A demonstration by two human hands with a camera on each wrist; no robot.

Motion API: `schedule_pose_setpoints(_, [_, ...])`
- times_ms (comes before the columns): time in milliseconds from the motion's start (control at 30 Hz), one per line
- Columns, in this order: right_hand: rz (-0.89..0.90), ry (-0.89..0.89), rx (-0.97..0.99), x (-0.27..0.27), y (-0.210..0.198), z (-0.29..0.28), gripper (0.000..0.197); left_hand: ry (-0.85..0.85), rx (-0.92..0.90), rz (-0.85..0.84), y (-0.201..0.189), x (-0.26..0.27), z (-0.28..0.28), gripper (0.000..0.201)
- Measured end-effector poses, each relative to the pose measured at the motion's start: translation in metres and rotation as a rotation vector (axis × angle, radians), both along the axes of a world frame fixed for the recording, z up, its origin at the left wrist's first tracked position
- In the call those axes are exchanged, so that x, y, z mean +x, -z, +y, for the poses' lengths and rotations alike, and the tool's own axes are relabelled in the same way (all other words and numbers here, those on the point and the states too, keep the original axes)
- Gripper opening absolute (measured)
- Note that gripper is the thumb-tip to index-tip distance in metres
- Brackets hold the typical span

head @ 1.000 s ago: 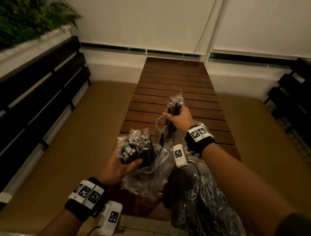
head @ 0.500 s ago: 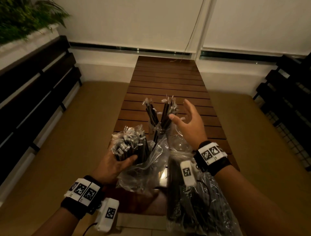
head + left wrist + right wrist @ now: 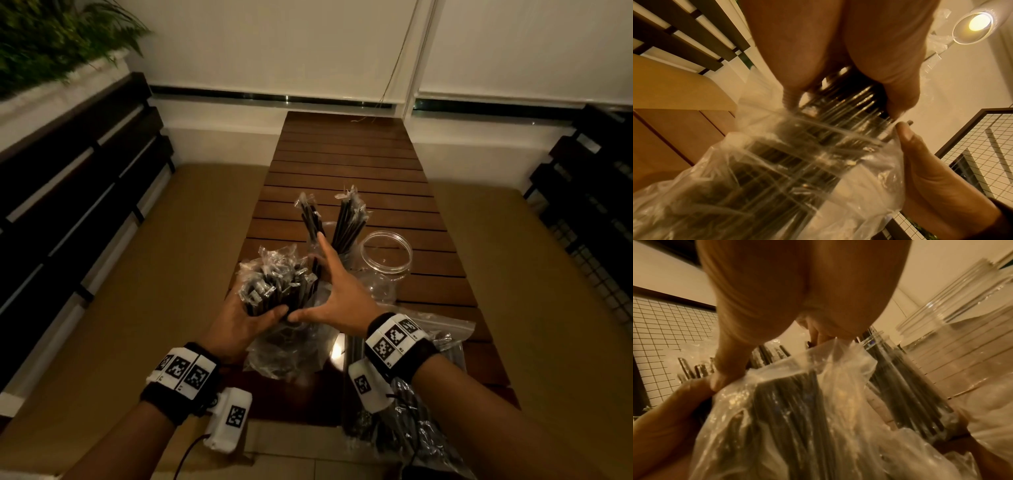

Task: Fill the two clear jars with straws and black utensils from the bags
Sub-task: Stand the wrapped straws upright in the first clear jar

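My left hand (image 3: pixel 255 310) grips a bundle of wrapped black straws (image 3: pixel 277 287) that sticks up out of a clear plastic bag (image 3: pixel 287 353) at the table's near end. My right hand (image 3: pixel 320 279) is spread flat against the bundle's right side, and its thumb meets my left thumb. Behind its fingers stands a clear jar (image 3: pixel 346 255) holding several wrapped black straws (image 3: pixel 346 219). A second clear jar (image 3: pixel 386 253), to the right, has nothing in it. In the right wrist view the bag (image 3: pixel 797 402) lies under my palm, with the filled jar (image 3: pixel 900 369) beside it.
A second clear bag of black utensils (image 3: pixel 411 431) lies at the table's near right corner, partly under my right forearm. The slatted wooden table (image 3: pixel 349 161) runs away towards the wall. Dark slatted benches (image 3: pixel 78 178) line both sides, and tan floor lies between.
My right hand let go of the straws it had set in the jar. It drew back and down to the bundle in my left hand, which stayed in place.
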State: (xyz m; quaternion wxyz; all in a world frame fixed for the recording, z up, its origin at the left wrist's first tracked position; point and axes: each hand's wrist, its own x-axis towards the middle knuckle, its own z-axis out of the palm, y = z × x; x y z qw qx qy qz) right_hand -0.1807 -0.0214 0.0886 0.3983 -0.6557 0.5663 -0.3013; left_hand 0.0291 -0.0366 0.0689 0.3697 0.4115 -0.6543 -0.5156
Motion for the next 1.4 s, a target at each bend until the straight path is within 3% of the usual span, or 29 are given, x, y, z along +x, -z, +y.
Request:
schedule_pose_setpoints(167, [-0.061, -0.064, -0.007, 0.009, 0.000, 0.000, 0.131, 0.029, 0.039, 0.040, -0.003, -0.002, 0.000, 0.090])
schedule_pose_setpoints(433, [-0.068, -0.055, -0.039, 0.004, 0.009, -0.006, 0.075, 0.014, 0.006, 0.015, -0.007, -0.007, 0.001, 0.041])
schedule_pose_setpoints(600, [-0.054, -0.020, -0.058, 0.001, 0.016, -0.007, 0.048, -0.001, -0.010, 0.030, -0.008, -0.013, 0.003, 0.040])
schedule_pose_setpoints(767, [-0.050, -0.009, -0.070, 0.006, 0.015, -0.008, 0.050, 0.019, -0.003, 0.060, -0.012, -0.015, 0.004, 0.040])
schedule_pose_setpoints(1067, [-0.130, 0.035, -0.067, 0.007, 0.013, -0.005, 0.038, 0.025, -0.011, 0.035, -0.010, -0.012, 0.002, 0.041])
schedule_pose_setpoints(1233, [-0.211, 0.074, -0.070, 0.006, 0.019, -0.006, 0.050, 0.026, 0.024, 0.049, -0.011, -0.011, 0.000, 0.041])
schedule_pose_setpoints(1400, [-0.215, 0.081, -0.051, 0.004, 0.018, -0.005, 0.040, 0.046, 0.068, 0.061, -0.015, -0.013, 0.003, 0.039])
